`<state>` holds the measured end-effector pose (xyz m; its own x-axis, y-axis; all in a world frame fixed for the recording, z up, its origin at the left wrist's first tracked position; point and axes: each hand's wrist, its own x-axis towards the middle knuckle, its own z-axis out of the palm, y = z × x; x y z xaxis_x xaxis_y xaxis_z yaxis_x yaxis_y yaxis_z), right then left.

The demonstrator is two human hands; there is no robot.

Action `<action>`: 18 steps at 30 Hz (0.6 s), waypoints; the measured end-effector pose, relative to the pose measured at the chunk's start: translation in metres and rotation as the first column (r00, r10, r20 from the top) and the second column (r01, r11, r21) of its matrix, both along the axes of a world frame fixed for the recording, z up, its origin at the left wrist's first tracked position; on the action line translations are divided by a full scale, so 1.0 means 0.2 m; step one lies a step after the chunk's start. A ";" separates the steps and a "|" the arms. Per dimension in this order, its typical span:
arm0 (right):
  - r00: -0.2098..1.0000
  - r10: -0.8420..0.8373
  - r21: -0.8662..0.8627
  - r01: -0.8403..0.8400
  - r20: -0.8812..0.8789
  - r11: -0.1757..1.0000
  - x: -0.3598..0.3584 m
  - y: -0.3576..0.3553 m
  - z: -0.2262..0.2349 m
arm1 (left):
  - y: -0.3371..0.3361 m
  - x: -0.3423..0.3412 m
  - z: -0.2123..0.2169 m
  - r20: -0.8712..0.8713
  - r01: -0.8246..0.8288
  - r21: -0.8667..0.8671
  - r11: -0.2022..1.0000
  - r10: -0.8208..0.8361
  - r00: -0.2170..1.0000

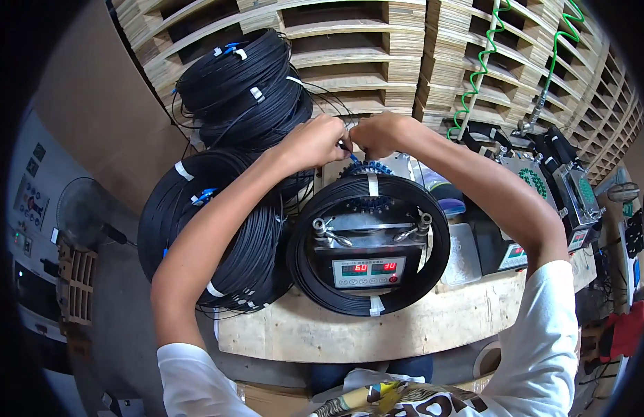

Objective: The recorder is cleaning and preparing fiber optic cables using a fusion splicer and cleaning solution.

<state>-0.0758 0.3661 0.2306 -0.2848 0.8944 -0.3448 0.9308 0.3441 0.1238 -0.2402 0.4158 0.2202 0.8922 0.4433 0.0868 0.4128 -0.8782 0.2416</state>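
My left hand (318,142) is closed in a pinch on a dark cable end with a blue connector (354,158), just above the round polishing fixture (367,169) ringed with blue connectors. Right beside it, my right hand (381,134) is closed with its fingertips turned in over the same fixture; what they grip is hidden. A coil of black cable (438,260), bound with white ties, leans upright against the front of the polishing machine (369,260). The machine's lit panel and two metal clamp posts show through the coil's middle.
Stacked coils of black cable (231,90) with blue connectors stand at left, with another large coil (162,208) nearer. Two similar machines (520,187) are at right, and a clear tray (462,254) lies between. Wooden pallets (349,69) rise behind the plywood table (322,340).
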 end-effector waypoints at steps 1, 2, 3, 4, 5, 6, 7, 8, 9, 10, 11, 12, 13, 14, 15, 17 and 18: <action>1.000 -0.008 0.011 0.008 -0.004 1.000 0.00 -0.01 0.00 | 0.00 0.00 0.00 -0.002 0.000 -0.001 1.000 0.000 1.000; 1.000 -0.009 0.010 0.009 -0.005 1.000 0.00 -0.01 -0.03 | 0.00 0.00 0.00 0.001 0.004 0.001 1.000 -0.004 1.000; 1.000 0.001 0.062 -0.001 -0.012 0.998 0.02 -0.02 -0.06 | 0.00 0.01 0.00 0.003 0.009 0.003 1.000 -0.009 1.000; 1.000 0.014 0.115 -0.011 -0.019 0.993 0.02 -0.04 -0.07 | 0.00 0.01 0.00 0.002 0.009 0.003 1.000 -0.009 1.000; 1.000 0.021 0.166 -0.019 -0.010 0.986 0.03 -0.06 -0.08 | 0.00 0.01 -0.01 0.010 0.011 0.020 1.000 -0.011 1.000; 1.000 0.020 0.166 -0.018 -0.011 0.986 0.04 -0.07 -0.08 | -0.01 0.01 -0.01 0.018 0.012 0.037 0.999 -0.013 1.000; 0.998 0.001 0.157 0.008 -0.061 0.988 0.05 -0.08 -0.08 | -0.01 0.02 0.00 0.019 0.013 0.038 0.999 -0.014 1.000; 0.994 -0.017 0.146 0.034 -0.110 0.989 0.06 -0.09 -0.08 | -0.02 0.02 0.00 -0.001 0.019 0.029 0.999 -0.019 1.000; 0.994 -0.017 0.148 0.033 -0.109 0.988 0.08 -0.10 -0.09 | -0.02 0.03 0.00 -0.020 0.024 0.020 1.000 -0.024 1.000; 0.984 0.008 0.183 0.025 -0.180 0.983 0.13 -0.10 -0.13 | -0.03 0.04 0.01 -0.019 0.024 0.022 0.999 -0.023 1.000; 0.969 0.032 0.218 0.022 -0.245 0.976 0.18 -0.11 -0.16 | -0.05 0.07 0.02 -0.057 0.030 0.045 0.999 -0.027 0.998; 0.970 0.029 0.218 0.024 -0.240 0.976 0.24 -0.12 -0.18 | -0.07 0.10 0.03 -0.094 0.037 0.068 0.997 -0.030 0.995; 0.917 0.036 0.201 0.049 -0.397 0.978 0.26 -0.14 -0.20 | -0.08 0.11 0.06 -0.100 0.041 0.076 0.996 -0.033 0.994; 0.838 0.039 0.179 0.070 -0.544 0.981 0.28 -0.16 -0.21 | -0.07 0.14 0.05 -0.099 0.037 0.074 0.997 -0.030 0.995; 0.846 0.048 0.197 0.068 -0.532 0.978 0.31 -0.17 -0.22 | -0.06 0.18 0.05 -0.174 0.042 0.111 0.993 -0.022 0.985; 0.757 0.009 0.116 0.088 -0.654 0.989 0.34 -0.24 -0.19 | -0.10 0.23 0.07 -0.247 0.049 0.149 0.988 -0.010 0.969; 0.651 -0.039 0.032 0.098 -0.758 0.995 0.36 -0.26 -0.19 | -0.12 0.26 0.07 -0.248 0.039 0.214 0.976 0.016 0.969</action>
